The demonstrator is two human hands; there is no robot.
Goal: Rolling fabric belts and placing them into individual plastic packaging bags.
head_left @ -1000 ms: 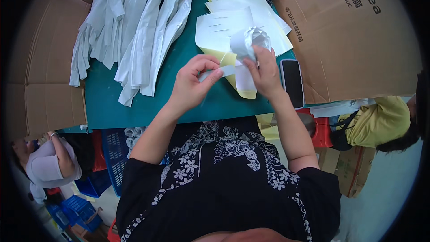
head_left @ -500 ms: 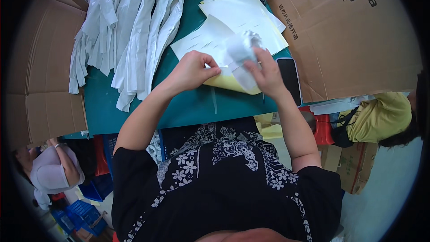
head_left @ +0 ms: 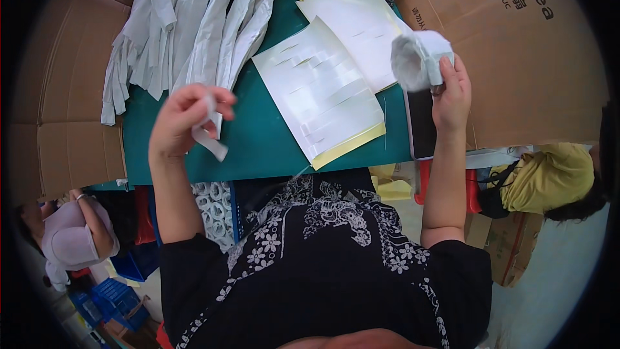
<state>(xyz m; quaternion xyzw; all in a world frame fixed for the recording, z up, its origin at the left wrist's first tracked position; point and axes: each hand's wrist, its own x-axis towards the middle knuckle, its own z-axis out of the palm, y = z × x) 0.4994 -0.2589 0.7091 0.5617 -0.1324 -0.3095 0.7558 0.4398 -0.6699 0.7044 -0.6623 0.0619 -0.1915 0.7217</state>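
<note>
From where I stand, the person's right hand (head_left: 453,95) has thumb and fingers clamped on the side of a white roll (head_left: 420,63), held up over the table's right side with its hollow end facing left. Squeezed too hard, I'd say, that soft-looking wall could crumple; held too loosely, the roll might slip. The left hand (head_left: 183,121), well apart and blurred, has its fingers curled around a narrow white strip (head_left: 212,143), one end dangling; I can't tell how firm the pinch is. That loop could fold onto itself or cling to the fingers if it's sticky. Between the hands, a slit white sheet (head_left: 326,84) with a yellow border lies on the green table (head_left: 271,136), one corner near the front edge, where a passing forearm could drag it off. A dark phone (head_left: 420,130) sits beside the right forearm, liable to a knock. Beyond the left hand hang long pale strips (head_left: 213,26).
</note>
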